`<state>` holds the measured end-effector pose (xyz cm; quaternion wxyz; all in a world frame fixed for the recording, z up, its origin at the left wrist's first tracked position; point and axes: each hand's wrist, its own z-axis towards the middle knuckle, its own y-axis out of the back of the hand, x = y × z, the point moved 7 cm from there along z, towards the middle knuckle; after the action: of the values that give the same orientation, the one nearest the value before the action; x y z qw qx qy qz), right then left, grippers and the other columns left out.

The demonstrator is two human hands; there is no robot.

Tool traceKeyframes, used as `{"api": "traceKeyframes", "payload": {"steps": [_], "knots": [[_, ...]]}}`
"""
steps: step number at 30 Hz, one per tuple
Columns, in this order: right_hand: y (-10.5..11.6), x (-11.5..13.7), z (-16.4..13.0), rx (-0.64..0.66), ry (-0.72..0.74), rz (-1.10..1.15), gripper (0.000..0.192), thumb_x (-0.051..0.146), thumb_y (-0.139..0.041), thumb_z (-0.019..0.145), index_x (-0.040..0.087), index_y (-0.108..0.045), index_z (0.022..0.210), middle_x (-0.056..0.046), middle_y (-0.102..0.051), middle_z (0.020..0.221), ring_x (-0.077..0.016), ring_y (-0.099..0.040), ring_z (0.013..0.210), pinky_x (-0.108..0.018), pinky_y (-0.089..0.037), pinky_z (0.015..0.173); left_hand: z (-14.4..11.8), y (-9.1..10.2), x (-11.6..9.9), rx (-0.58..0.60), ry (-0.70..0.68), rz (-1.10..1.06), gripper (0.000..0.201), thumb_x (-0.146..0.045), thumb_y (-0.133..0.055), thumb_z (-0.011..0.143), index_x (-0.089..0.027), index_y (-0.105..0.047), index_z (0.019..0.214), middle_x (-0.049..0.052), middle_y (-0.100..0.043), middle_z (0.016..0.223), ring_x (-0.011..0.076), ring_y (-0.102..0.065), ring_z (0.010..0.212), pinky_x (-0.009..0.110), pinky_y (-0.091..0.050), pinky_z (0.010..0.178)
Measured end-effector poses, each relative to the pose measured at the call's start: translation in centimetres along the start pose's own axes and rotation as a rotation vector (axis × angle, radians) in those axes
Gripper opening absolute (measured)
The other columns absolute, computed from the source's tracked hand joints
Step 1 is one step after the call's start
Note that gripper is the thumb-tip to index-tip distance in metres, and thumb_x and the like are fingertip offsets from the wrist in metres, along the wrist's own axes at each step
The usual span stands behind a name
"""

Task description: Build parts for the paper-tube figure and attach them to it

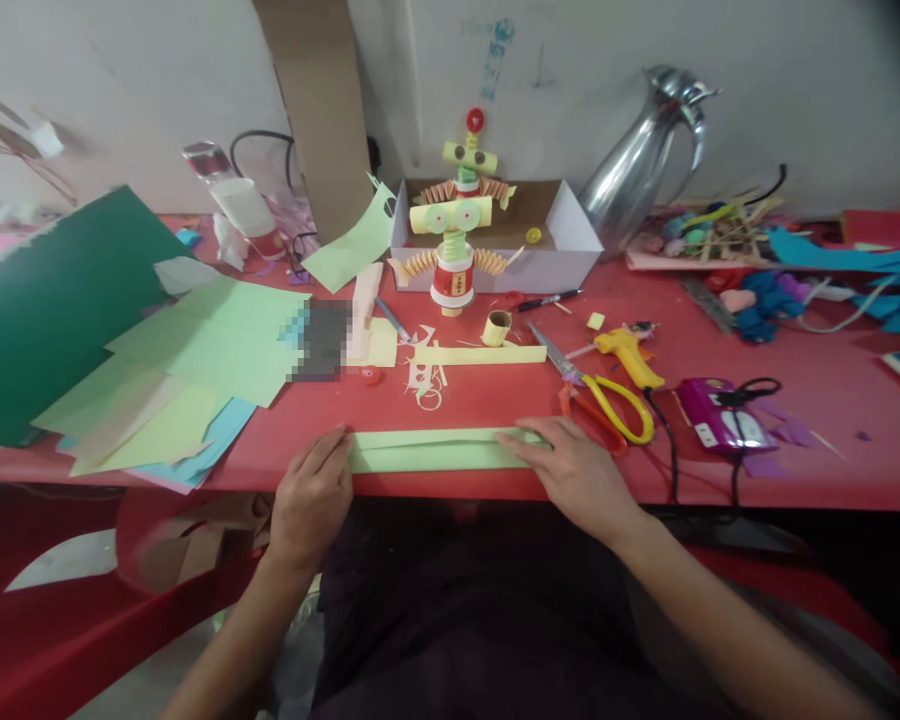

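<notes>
A long light-green paper strip (427, 454), folded lengthwise, lies along the front edge of the red table. My left hand (311, 500) has its fingers closed on the strip's left end. Over at the right end, my right hand (574, 475) grips the paper, its fingers lying across the top layer. A dark gap between the folded layers shows along the strip. Just beyond it rest a pale yellow paper strip (487, 355), paper scraps (422, 378) and a short cardboard roll (496, 328). Yellow-handled scissors (619, 408) lie close to my right hand.
Two paper-and-cup robot figures (454, 275) stand near a white box (570, 240). Stacked coloured paper (210, 330) and a green board (67, 310) cover the left. Rightward are a yellow glue gun (630, 358), a purple corded device (724, 415) and a metal jug (645, 150).
</notes>
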<state>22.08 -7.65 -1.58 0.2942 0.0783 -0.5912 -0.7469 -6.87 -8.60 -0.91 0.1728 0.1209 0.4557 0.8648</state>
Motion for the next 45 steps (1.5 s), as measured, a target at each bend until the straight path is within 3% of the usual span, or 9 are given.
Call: {"api": "traceKeyframes", "payload": {"steps": [5, 9, 13, 18, 22, 30, 33, 39, 45], "knots": [[-0.5, 1.3, -0.2, 0.109, 0.065, -0.085, 0.055, -0.003, -0.044, 0.089, 0.024, -0.060, 0.134, -0.004, -0.056, 0.144, -0.0279, -0.048, 0.130, -0.050, -0.050, 0.102, 0.5, -0.1, -0.6, 0.092, 0.106, 0.010, 0.028, -0.021, -0.054, 0.088, -0.009, -0.065, 0.111, 0.019, -0.069, 0.116, 0.0303, -0.065, 0.108, 0.043, -0.053, 0.095], [-0.9, 1.8, -0.3, 0.139, 0.124, -0.034, 0.057, -0.006, -0.037, 0.087, 0.014, -0.056, 0.136, -0.008, -0.056, 0.144, -0.0243, -0.050, 0.134, -0.045, -0.051, 0.104, 1.3, 0.3, -1.1, 0.160, 0.186, 0.050, 0.032, -0.030, -0.057, 0.089, -0.013, -0.065, 0.115, 0.018, -0.068, 0.119, 0.0329, -0.064, 0.109, 0.048, -0.051, 0.094], [-0.8, 2.2, 0.0, 0.172, 0.154, -0.062, 0.062, -0.008, -0.039, 0.084, 0.017, -0.054, 0.139, -0.009, -0.056, 0.144, -0.0278, -0.049, 0.134, -0.046, -0.052, 0.103, 2.4, 0.3, -2.9, 0.224, 0.012, -0.010, 0.054, -0.012, -0.049, 0.089, -0.028, -0.051, 0.140, 0.009, -0.054, 0.145, 0.0314, -0.048, 0.135, 0.059, -0.028, 0.115], [-0.6, 2.6, 0.2, 0.201, 0.167, -0.125, 0.064, -0.006, -0.042, 0.084, 0.023, -0.054, 0.140, -0.008, -0.057, 0.142, -0.0305, -0.051, 0.132, -0.047, -0.055, 0.097, 2.1, -1.7, -4.6, 0.355, -0.199, -0.198, 0.069, 0.006, -0.035, 0.080, -0.018, -0.048, 0.144, 0.009, -0.054, 0.146, 0.0244, -0.045, 0.139, 0.046, -0.039, 0.115], [-0.4, 3.0, 0.5, 0.179, 0.150, -0.108, 0.066, -0.006, -0.040, 0.085, 0.024, -0.049, 0.143, -0.007, -0.061, 0.138, -0.0266, -0.053, 0.128, -0.043, -0.055, 0.097, 1.8, -2.0, -4.8, 0.313, -0.195, -0.234, 0.060, 0.002, -0.035, 0.085, -0.015, -0.054, 0.139, 0.012, -0.054, 0.145, 0.0272, -0.044, 0.139, 0.049, -0.040, 0.115], [-1.5, 5.3, 1.4, 0.095, -0.006, -0.296, 0.062, 0.001, -0.047, 0.087, 0.033, -0.054, 0.140, -0.012, -0.065, 0.117, -0.0354, -0.058, 0.113, -0.048, -0.057, 0.082, 1.8, -1.8, -5.4, 0.303, -0.188, -0.249, 0.059, 0.002, -0.037, 0.086, -0.016, -0.052, 0.141, 0.016, -0.057, 0.141, 0.0283, -0.051, 0.133, 0.047, -0.047, 0.109], [-1.8, 5.3, 1.3, 0.086, -0.006, -0.314, 0.059, 0.001, -0.047, 0.086, 0.030, -0.057, 0.136, -0.012, -0.061, 0.130, -0.0361, -0.056, 0.117, -0.049, -0.056, 0.085, 1.6, -1.8, -5.5, 0.308, -0.210, -0.273, 0.063, 0.003, -0.038, 0.086, -0.022, -0.052, 0.141, 0.009, -0.051, 0.147, 0.0268, -0.045, 0.138, 0.048, -0.045, 0.112], [-1.8, 4.9, 0.9, 0.088, 0.053, -0.190, 0.055, 0.002, -0.044, 0.089, 0.022, -0.054, 0.140, -0.010, -0.054, 0.146, -0.0345, -0.050, 0.131, -0.056, -0.047, 0.104, 1.4, -1.6, -5.2, 0.291, -0.166, -0.341, 0.062, 0.006, -0.033, 0.083, -0.015, -0.054, 0.138, 0.009, -0.055, 0.144, 0.0226, -0.043, 0.140, 0.046, -0.040, 0.116], [-2.2, 4.2, 0.3, 0.036, 0.154, -0.021, 0.052, -0.001, -0.036, 0.093, 0.013, -0.051, 0.141, -0.012, -0.052, 0.147, -0.0256, -0.040, 0.141, -0.048, -0.042, 0.113, 1.4, -1.0, -5.3, 0.267, -0.077, -0.382, 0.046, -0.017, -0.049, 0.093, -0.020, -0.052, 0.139, 0.008, -0.056, 0.143, 0.0241, -0.046, 0.138, 0.050, -0.038, 0.117]]}}
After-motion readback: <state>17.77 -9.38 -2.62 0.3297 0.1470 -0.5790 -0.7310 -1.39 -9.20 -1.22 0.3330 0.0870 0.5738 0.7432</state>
